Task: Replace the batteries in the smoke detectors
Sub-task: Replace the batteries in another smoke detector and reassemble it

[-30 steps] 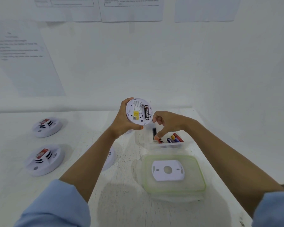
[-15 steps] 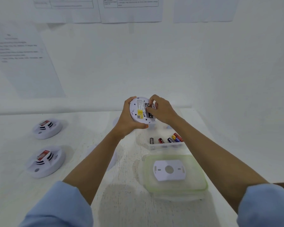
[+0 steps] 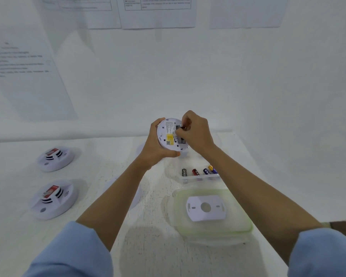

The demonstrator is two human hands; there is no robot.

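Smoke detector [image 3: 168,136] held up off the tabletop [image 3: 152,246], back face toward the camera, yellow label showing. Left hand [image 3: 153,148] wraps its rim, thumb under the lower edge. Right hand [image 3: 196,134], fingers curled, pinches what looks like a battery [image 3: 183,127] at the top end of the open bay.

Judgement: seating step. Check polarity, set one end against its contact, then press the other end flat; brace the shell with the left hand.

Spare cells [image 3: 184,172] lie in a clear tub [image 3: 200,177] directly below. The lid [image 3: 214,230], carrying the mounting plate [image 3: 206,207], sits near the tabletop's right edge. Open room lies centre-left. Two more detectors [image 3: 55,158] [image 3: 52,198] rest well apart on the left.
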